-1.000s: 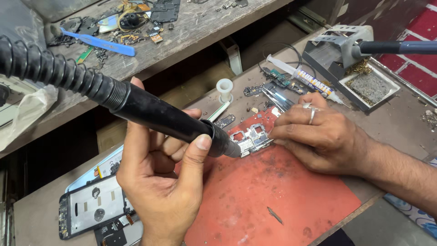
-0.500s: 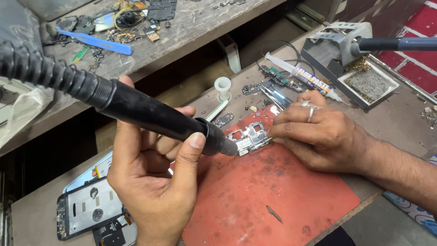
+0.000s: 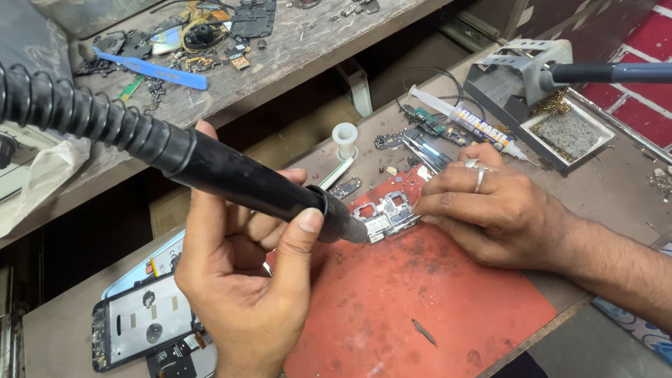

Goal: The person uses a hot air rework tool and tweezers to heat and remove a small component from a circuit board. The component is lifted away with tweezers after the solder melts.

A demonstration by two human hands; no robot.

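Shifted slightly since half a second ago: black hot-air handle point(image 3: 238, 175) eased a touch toward the near left, nozzle tip still at the left edge of the small circuit board point(image 3: 386, 217).

Head view. Left hand point(image 3: 245, 280) wrapped around the handle, thumb laid along its near side, fingers curled behind; grip clenched on the handle. Ribbed black hose point(image 3: 77, 115) running off far left from the handle's back end. Right hand point(image 3: 490, 210), ring on one finger, pressed down at the board's right edge, fingertips pinning it flat; grip closed on the board. Board lying on the far-left part of the red mat point(image 3: 434, 308), which rests on the desk point(image 3: 616, 189). Near left, an opened phone frame point(image 3: 140, 325) lying flat. Just beyond the right hand, tweezers point(image 3: 423, 150) and a flux syringe point(image 3: 465, 122). Far right, a soldering stand point(image 3: 546, 98) with its tray. Small white spool point(image 3: 345, 134) upright, beyond the board.
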